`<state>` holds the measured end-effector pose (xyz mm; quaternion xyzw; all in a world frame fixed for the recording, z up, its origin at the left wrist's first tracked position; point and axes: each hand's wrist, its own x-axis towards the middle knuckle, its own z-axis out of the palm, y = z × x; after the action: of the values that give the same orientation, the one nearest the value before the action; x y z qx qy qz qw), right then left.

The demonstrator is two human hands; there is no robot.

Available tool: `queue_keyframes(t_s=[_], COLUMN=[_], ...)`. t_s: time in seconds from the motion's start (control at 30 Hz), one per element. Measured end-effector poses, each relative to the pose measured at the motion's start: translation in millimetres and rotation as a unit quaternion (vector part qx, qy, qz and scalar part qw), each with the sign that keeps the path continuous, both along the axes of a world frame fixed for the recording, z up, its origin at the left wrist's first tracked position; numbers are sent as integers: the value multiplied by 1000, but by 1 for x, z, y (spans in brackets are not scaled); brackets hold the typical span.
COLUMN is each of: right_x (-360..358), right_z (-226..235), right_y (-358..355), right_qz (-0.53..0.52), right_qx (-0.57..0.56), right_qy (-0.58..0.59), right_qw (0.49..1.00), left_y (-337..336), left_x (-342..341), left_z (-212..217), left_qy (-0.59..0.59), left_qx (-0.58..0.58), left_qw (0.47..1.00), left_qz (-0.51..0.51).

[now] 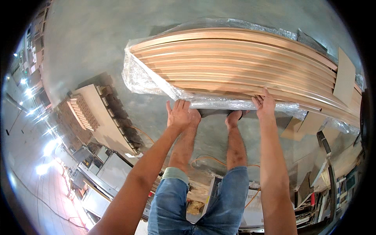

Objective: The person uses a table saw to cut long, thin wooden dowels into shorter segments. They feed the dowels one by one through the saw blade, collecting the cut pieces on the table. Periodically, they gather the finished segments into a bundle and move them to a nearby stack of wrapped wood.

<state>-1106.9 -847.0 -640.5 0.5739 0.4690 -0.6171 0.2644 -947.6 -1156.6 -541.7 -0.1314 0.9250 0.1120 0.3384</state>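
A stack of long wooden boards (239,64), light brown and partly wrapped in clear plastic film (143,76), is seen lying on the grey concrete floor (94,35) just ahead of the person's feet. The right hand (264,103) is laid on the near edge of the stack, fingers curled over the closest board and the crinkled film there; that grip is pressed onto the edge, though whether a board is actually clasped cannot be told. The left hand (179,114) is held spread, palm forward, fingers apart, just short of the film-covered near edge, nothing pinched. Whether it touches the film cannot be told. A flat cardboard piece (345,76) is seen resting on the far right end of the stack. More cardboard sheets (303,125) lie on the floor beside the right end. To the left, well apart from the stack, a low pile of slatted wooden parts (84,111) is visible. Denim shorts (203,203) and bare legs fill the lower centre.
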Motion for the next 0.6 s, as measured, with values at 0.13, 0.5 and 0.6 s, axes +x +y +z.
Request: queue_keyframes(t_s=[0.13,0.5,0.6], right_x=[-3,-39,-41], right_z=[4,8,13], right_y=[13,21,11], right_qz=[-75,-93,-81], right_qx=[55,154,137], right_qy=[22,51,65], right_qw=[995,982,985], left_y=[-8,-17,-54], left_x=[2,-24,-49], left_z=[10,65,41], left_qy=[0,56,126], left_qx=[-10,58,43], left_qw=[1000,997,981], left_qz=[-17,-4,-141])
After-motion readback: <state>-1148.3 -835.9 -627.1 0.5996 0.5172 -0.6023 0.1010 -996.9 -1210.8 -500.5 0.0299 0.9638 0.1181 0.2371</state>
